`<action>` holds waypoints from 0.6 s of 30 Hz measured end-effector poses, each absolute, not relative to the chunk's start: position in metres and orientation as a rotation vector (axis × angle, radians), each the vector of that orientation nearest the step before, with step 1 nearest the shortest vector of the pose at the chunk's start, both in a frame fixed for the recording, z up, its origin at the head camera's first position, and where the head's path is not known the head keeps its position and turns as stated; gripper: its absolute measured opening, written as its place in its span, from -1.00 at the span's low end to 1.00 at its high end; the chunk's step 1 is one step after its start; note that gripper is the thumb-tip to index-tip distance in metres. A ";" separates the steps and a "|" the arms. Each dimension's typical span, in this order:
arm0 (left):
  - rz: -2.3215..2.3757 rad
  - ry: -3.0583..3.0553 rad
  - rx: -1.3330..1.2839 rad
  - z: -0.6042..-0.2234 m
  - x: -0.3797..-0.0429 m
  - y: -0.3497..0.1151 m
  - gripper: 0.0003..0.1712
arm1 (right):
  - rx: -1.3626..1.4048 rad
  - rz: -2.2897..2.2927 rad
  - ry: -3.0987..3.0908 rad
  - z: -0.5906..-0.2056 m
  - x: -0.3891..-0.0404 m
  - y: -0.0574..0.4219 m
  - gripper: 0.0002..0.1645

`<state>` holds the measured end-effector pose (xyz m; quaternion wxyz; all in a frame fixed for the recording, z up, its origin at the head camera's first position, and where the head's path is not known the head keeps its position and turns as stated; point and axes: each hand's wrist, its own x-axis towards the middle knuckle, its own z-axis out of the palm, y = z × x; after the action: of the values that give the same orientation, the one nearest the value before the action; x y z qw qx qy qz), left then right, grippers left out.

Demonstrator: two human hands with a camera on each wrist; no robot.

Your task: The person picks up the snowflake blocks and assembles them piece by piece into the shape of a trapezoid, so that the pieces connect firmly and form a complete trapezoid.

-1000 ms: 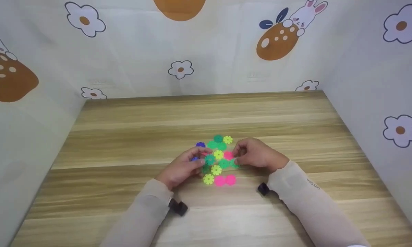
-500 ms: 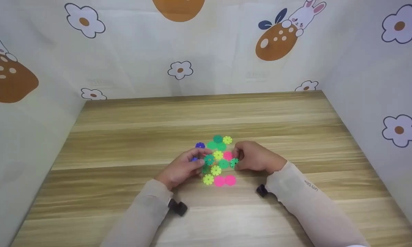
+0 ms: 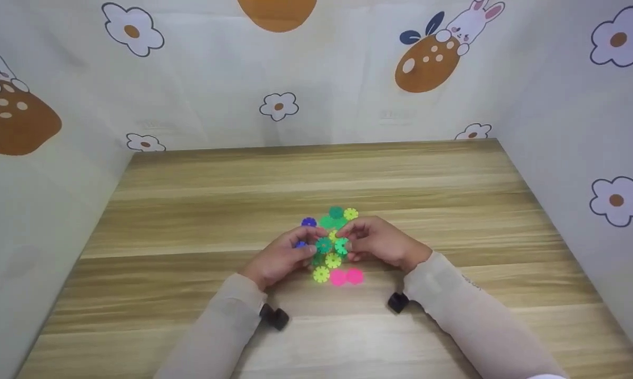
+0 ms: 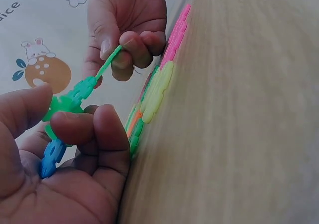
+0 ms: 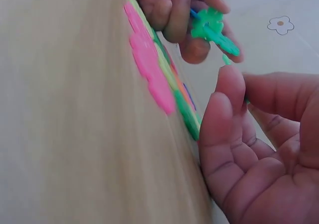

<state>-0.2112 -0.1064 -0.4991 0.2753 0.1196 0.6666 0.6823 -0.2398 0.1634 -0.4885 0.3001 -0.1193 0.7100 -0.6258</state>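
Observation:
My left hand [image 3: 280,257] pinches a small joined cluster of plastic snowflake discs. In the left wrist view the cluster has a green disc [image 4: 64,104], a teal disc [image 4: 82,89] and a blue disc [image 4: 52,159] slotted together. My right hand [image 3: 384,243] pinches one light green snowflake disc [image 3: 341,246] between thumb and fingers. Seen from the left wrist, that held disc [image 4: 108,62] stands edge-on, its near rim right at the teal disc. In the right wrist view it is mostly hidden behind my fingertips [image 5: 232,82].
Loose snowflake discs lie below and around my hands. Pink discs [image 3: 354,276] and a yellow disc [image 3: 321,274] are nearest me. A dark blue disc [image 3: 309,222] and another yellow disc [image 3: 350,213] lie farther back. Patterned cloth walls [image 3: 200,84] border the wooden table [image 3: 216,195].
My right hand has moved left with the green disc, bringing it beside the cluster and covering the pink disc behind. My left hand has stayed nearly still.

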 end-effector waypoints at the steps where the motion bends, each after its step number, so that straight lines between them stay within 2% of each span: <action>1: 1.832 1.793 0.324 -0.499 -0.211 -0.106 -0.55 | -0.314 -1.679 1.857 -0.489 -0.240 0.163 -0.57; 6: 1.830 1.797 0.324 -0.499 -0.211 -0.106 -0.56 | -0.339 -1.705 1.795 -0.491 -0.241 0.163 -0.43; 12: 1.812 1.816 0.320 -0.499 -0.211 -0.107 -0.57 | -0.427 -1.681 1.772 -0.491 -0.241 0.164 -0.49; 18: 1.808 1.821 0.320 -0.499 -0.211 -0.106 -0.57 | -0.389 -1.712 1.704 -0.493 -0.242 0.165 -0.51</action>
<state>-0.2107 -0.1062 -0.4992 0.2742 0.1189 0.6773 0.6723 -0.2418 0.1654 -0.4926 0.3402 -0.1495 0.6549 -0.6580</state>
